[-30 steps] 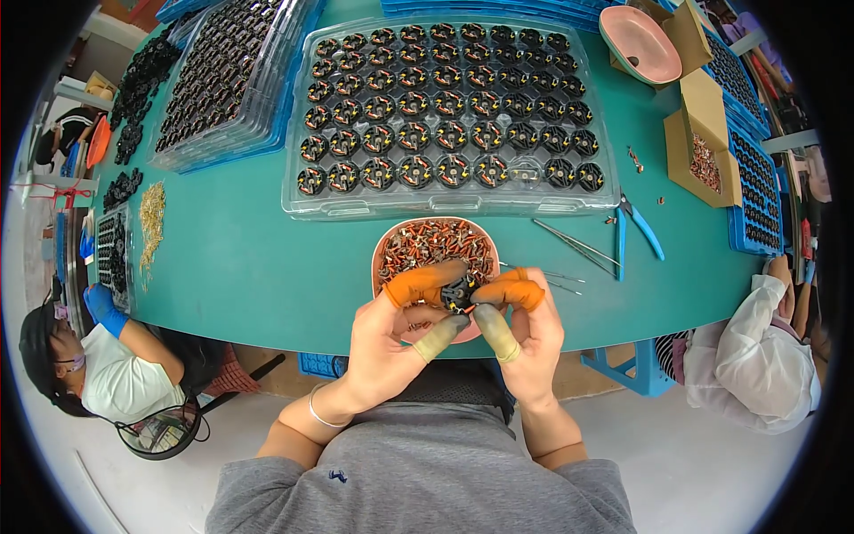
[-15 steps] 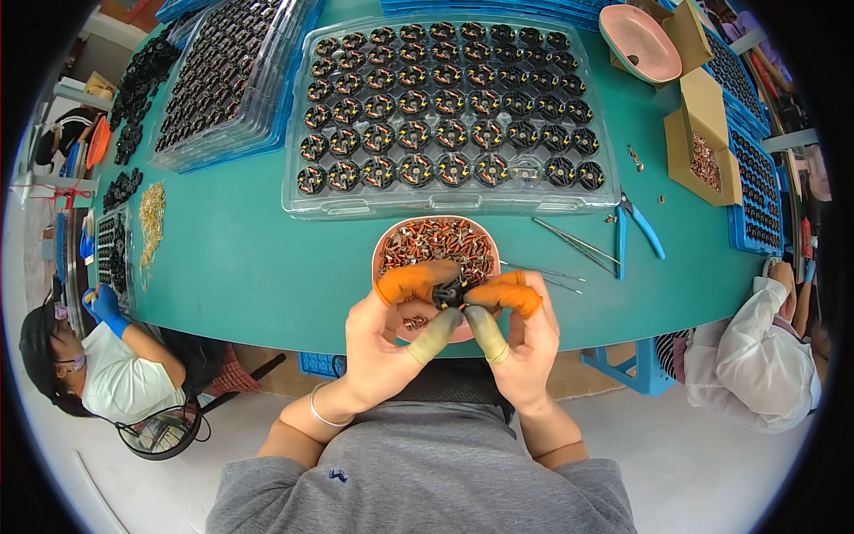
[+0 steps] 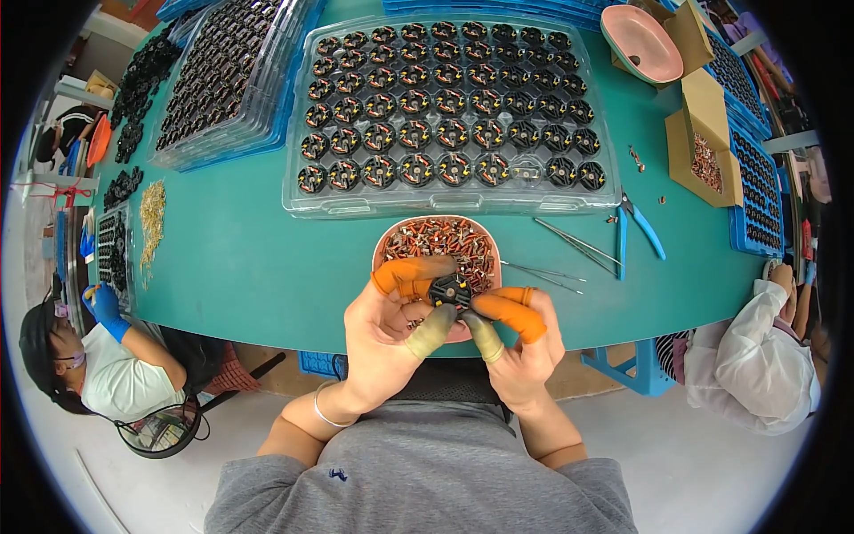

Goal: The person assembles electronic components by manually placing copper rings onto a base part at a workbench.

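Over a pink bowl (image 3: 460,334) of small copper-brown components (image 3: 434,237), I hold a round black part (image 3: 450,291) with a yellow spot and a metal centre. My left hand (image 3: 378,331) grips it from the left, closed, with orange finger cots on the fingers and a pale one on the thumb. My right hand (image 3: 519,349), fitted with similar cots, is closed and pinches the lower right edge of the same part. Whether a small component sits under its fingertips is hidden. Beyond the bowl, a clear plastic tray (image 3: 298,198) carries rows of similar black parts with red and yellow bits.
Right of the bowl lie tweezers (image 3: 576,242) and blue-handled cutters (image 3: 642,230). An open carton (image 3: 689,182) of components and another pink bowl (image 3: 642,55) stand farther right. Stacked trays (image 3: 209,151) fill the back left. Co-workers sit at left (image 3: 133,378) and right (image 3: 765,360).
The round black part has turned so its face shows more plainly. My right fingers have shifted slightly to the right and down along its edge.
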Action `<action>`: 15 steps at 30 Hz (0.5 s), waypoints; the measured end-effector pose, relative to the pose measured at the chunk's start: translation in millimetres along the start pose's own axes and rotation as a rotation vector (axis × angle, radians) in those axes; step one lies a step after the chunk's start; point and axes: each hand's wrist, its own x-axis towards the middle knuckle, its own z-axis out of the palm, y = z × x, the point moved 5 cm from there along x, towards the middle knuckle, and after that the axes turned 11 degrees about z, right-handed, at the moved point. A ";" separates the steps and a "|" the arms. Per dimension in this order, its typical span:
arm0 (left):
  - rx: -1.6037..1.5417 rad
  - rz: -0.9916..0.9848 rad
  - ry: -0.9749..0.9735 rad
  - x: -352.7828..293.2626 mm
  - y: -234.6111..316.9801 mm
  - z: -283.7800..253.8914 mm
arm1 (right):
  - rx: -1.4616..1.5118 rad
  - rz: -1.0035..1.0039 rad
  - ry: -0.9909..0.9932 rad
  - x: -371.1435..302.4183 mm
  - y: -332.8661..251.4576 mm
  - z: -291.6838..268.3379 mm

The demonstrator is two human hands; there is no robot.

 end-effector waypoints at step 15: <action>0.035 0.021 -0.027 0.0 4.0 2.7 | 0.031 0.132 -0.041 3.3 3.6 -0.6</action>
